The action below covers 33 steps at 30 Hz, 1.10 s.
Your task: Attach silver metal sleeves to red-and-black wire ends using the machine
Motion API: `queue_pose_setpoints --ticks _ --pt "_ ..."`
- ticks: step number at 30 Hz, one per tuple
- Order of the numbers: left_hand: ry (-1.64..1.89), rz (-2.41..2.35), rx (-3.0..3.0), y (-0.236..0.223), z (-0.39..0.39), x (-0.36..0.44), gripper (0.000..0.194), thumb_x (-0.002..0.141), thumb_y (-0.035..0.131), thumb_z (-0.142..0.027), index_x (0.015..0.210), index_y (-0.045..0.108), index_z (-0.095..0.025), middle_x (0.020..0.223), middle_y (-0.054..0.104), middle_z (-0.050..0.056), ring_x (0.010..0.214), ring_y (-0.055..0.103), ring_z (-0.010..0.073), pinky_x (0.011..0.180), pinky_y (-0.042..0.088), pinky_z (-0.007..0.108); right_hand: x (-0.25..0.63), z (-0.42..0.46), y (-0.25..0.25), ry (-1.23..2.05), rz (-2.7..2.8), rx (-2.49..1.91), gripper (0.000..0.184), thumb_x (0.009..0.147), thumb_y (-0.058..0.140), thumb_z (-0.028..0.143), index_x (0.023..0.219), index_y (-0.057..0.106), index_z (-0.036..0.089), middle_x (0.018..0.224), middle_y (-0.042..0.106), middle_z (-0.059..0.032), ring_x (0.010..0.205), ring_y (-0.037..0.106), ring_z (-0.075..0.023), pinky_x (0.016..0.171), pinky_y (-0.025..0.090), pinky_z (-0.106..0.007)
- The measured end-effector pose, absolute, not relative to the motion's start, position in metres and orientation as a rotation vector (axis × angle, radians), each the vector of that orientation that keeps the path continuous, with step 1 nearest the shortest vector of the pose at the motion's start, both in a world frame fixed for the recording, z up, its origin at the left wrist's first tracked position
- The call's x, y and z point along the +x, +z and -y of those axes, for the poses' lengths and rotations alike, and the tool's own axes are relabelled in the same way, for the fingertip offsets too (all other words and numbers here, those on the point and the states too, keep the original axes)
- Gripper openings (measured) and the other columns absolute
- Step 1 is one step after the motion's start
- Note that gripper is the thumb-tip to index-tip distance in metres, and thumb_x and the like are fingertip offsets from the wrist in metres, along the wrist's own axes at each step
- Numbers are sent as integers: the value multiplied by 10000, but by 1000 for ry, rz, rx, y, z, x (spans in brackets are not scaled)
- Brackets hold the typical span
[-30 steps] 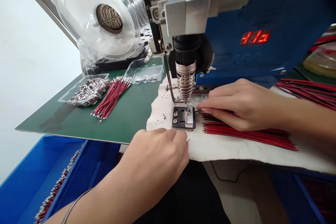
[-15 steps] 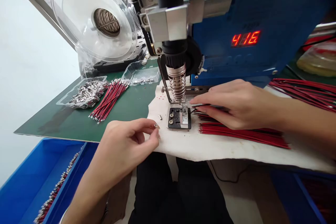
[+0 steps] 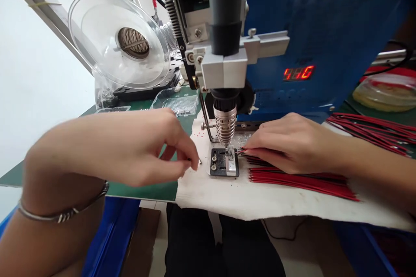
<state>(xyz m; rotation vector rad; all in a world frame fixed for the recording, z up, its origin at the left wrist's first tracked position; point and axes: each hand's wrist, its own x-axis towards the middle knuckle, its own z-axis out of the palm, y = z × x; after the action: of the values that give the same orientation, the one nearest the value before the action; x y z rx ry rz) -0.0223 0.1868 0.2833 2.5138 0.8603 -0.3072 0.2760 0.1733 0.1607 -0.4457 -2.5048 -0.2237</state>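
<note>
My left hand (image 3: 156,147) is closed in a pinch left of the soldering fixture, on a small metal part mostly hidden by the fingertips. A small metal cylinder (image 3: 200,161) lies on the white cloth beside those fingertips. My right hand (image 3: 286,143) pinches a thin red and black wire (image 3: 241,151), its end at the right edge of the black fixture block (image 3: 218,165). Directly above the block stands the soldering iron (image 3: 225,123) with its coiled metal guard. Under my right hand lies a bundle of red and black wires (image 3: 292,181).
The blue machine housing (image 3: 269,104) rises behind my right hand. At the back left are a clear plastic reel (image 3: 100,47) and a clear tray (image 3: 177,100). More red and black wires (image 3: 373,132) lie at right on the white cloth (image 3: 276,207).
My left hand has turned palm-down, its forearm now covering the metal parts and wire bundle at left. My right hand's wire shows at the fixture. The camera view has shifted upward.
</note>
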Motion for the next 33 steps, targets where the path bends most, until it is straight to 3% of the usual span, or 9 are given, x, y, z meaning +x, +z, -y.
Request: queue_pose_setpoints --ticks 3,10,14,20,28,33 --pt "-387 -744 2547 288 -199 -10 365 822 568 -30 887 870 -224 699 759 -58 541 577 63 529 440 110 275 -173 161 -222 2496 -465 118 1108 573 151 1059 681 157 896 779 -18 766 694 -116 679 519 -263" --pt "-354 -673 2385 262 -232 -16 335 814 621 -100 964 898 -216 864 852 -13 688 731 122 638 548 148 270 -171 159 -227 2471 -522 107 1102 581 151 1042 666 173 801 717 -2 659 604 -120 617 443 -294" --pt "-358 -597 2178 250 -249 -26 338 836 655 -108 1051 903 -191 906 863 33 724 769 150 643 599 172 267 -166 156 -91 2415 -540 99 1086 585 123 1037 654 174 815 718 -6 702 661 -112 641 483 -254" --pt "-311 -517 1948 239 -256 -28 209 892 780 -141 1040 893 -235 863 850 34 669 770 153 575 623 166 261 -159 154 -49 2345 -594 127 1051 590 84 1034 685 166 855 770 -6 686 689 -79 640 521 -182" --pt "-356 -651 1841 235 -250 -23 283 986 765 -293 1255 806 -215 1134 865 99 643 775 159 574 635 212 257 -150 156 -160 2277 -710 78 1025 668 126 1022 682 202 854 811 13 660 735 -97 607 541 -208" --pt "-320 -591 1842 233 -246 -17 190 1019 696 -235 1145 837 -219 1158 861 84 619 757 141 604 650 222 254 -145 159 -135 2313 -732 109 1037 665 155 950 670 220 736 763 39 560 657 -84 555 487 -231"
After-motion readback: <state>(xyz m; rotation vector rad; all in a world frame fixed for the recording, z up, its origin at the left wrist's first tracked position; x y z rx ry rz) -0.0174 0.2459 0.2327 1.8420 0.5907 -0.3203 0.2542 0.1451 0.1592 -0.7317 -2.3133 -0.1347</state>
